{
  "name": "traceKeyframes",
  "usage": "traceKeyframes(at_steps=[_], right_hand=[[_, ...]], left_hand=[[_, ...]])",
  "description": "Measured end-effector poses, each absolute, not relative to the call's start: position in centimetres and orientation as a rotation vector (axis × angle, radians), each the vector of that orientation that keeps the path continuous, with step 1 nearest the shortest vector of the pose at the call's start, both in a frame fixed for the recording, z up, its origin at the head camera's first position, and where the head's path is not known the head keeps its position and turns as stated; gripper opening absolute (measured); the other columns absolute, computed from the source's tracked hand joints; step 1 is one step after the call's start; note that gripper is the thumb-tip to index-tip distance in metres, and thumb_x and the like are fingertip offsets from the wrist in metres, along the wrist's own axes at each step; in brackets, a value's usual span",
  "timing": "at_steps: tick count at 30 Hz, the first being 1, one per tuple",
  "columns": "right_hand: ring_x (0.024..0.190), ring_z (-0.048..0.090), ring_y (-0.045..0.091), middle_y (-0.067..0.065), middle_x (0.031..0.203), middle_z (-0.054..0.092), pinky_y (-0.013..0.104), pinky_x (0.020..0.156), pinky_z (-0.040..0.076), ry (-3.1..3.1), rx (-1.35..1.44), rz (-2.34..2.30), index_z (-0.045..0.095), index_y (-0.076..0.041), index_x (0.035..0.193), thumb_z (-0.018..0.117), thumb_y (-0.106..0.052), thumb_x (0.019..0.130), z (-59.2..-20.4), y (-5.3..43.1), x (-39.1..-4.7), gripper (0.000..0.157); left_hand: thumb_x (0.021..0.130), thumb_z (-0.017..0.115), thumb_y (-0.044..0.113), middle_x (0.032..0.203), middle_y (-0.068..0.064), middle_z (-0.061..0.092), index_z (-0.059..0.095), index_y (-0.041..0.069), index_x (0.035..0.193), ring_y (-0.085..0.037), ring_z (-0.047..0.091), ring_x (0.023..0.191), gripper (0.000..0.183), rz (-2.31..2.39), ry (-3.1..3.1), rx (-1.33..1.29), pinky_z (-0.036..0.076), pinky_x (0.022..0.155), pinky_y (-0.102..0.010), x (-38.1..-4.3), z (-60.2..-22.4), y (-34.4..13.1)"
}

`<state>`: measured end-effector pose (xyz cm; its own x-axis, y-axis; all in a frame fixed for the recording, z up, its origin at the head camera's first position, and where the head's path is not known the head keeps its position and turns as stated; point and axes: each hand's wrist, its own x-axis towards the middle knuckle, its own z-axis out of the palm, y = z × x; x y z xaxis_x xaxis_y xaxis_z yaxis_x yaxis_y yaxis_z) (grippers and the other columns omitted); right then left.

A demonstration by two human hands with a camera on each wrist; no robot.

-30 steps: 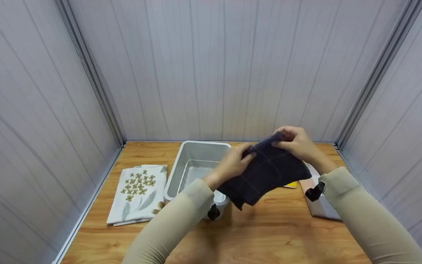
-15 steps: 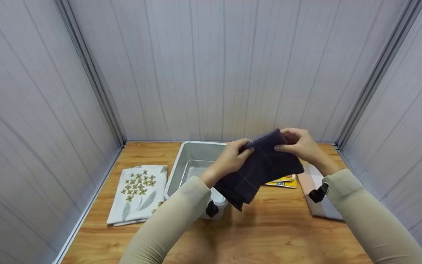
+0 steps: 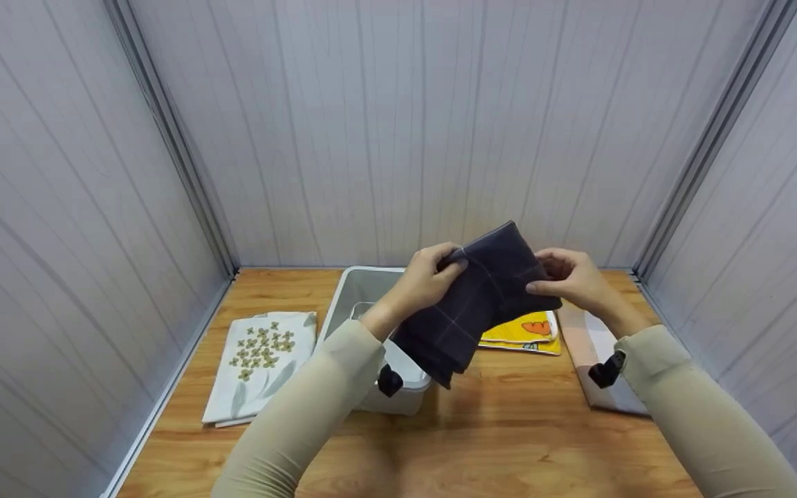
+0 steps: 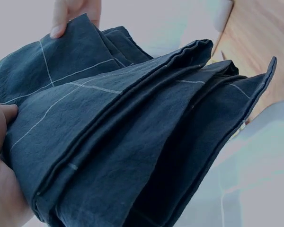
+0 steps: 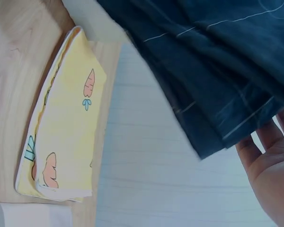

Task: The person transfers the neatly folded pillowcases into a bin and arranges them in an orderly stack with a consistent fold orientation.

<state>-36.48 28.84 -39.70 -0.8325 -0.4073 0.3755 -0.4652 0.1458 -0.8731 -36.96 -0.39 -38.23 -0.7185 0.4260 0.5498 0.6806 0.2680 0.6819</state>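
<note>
A dark navy cloth (image 3: 471,297) with thin pale check lines is held up in the air, folded in several layers. My left hand (image 3: 426,277) grips its left side, thumb on the front face. At the right edge, my right hand (image 3: 571,280) pinches the fabric between thumb and fingers. The left wrist view shows the layered folds of the cloth (image 4: 104,127) fanning apart at their loose ends. Seen from the right wrist, the right hand's fingers (image 5: 270,135) go partly behind the cloth (image 5: 217,71).
Below the left hand stands a pale grey bin (image 3: 335,315), partly covered by the arm and cloth. A folded white flowered cloth (image 3: 260,366) lies left. A folded yellow carrot-print cloth (image 3: 519,332) lies behind, and a folded pink-and-grey cloth (image 3: 602,387) at right.
Both hands stay on the cloth. The left hand has moved up and left; the right hand has slid lower along the right edge. The cloth has turned, uncovering more of the yellow cloth.
</note>
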Motion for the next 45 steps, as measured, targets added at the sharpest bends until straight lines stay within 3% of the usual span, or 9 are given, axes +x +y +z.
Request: traceKeyframes(at_steps=[12,23,35,39,45], right_hand=[[0.085,0.063,0.023,0.015,0.100,0.064,0.031,0.072,0.052,-2.324,0.814,1.887,0.058,0.003,0.111,0.070,0.002,0.076,-40.6,28.5,-35.8,0.037],[0.084,0.063,0.025,0.014,0.095,0.065,0.034,0.073,0.052,-1.883,0.552,2.253,0.056,0.005,0.110,0.068,0.004,0.078,-43.3,27.8,-36.6,0.034],[0.093,0.062,0.026,0.011,0.106,0.061,0.049,0.090,0.041,-1.462,0.232,2.725,0.038,-0.007,0.121,0.064,0.000,0.083,-44.6,25.1,-36.5,0.046],[0.100,0.060,0.029,0.010,0.110,0.062,0.051,0.095,0.035,-1.398,0.214,2.818,0.040,-0.008,0.122,0.063,-0.004,0.085,-45.2,24.3,-36.4,0.044],[0.117,0.046,0.033,0.010,0.124,0.051,0.049,0.099,0.032,-1.373,0.204,2.937,0.038,-0.014,0.135,0.062,-0.009,0.086,-46.1,22.8,-35.9,0.054]], left_hand=[[0.091,0.056,0.017,0.087,0.004,0.061,0.065,0.017,0.098,-0.010,0.055,0.074,0.011,-1.467,-2.283,-1.008,0.045,0.067,-0.027,-37.1,-36.6,-1.5],[0.092,0.052,0.008,0.092,-0.011,0.062,0.062,0.004,0.105,-0.021,0.057,0.075,0.017,-1.547,-2.299,-0.994,0.045,0.066,-0.027,-34.2,-33.5,-2.1],[0.092,0.054,0.023,0.086,0.001,0.061,0.064,0.018,0.102,-0.015,0.057,0.070,0.015,-1.620,-2.261,-1.010,0.047,0.062,-0.029,-37.1,-36.1,-2.4],[0.093,0.054,0.023,0.086,0.000,0.061,0.064,0.017,0.102,-0.015,0.057,0.069,0.015,-1.640,-2.253,-1.008,0.047,0.061,-0.030,-37.1,-36.2,-2.5],[0.092,0.054,0.015,0.087,-0.008,0.062,0.064,0.010,0.104,-0.019,0.057,0.069,0.016,-1.700,-2.227,-0.994,0.046,0.061,-0.029,-36.5,-35.8,-2.6]])
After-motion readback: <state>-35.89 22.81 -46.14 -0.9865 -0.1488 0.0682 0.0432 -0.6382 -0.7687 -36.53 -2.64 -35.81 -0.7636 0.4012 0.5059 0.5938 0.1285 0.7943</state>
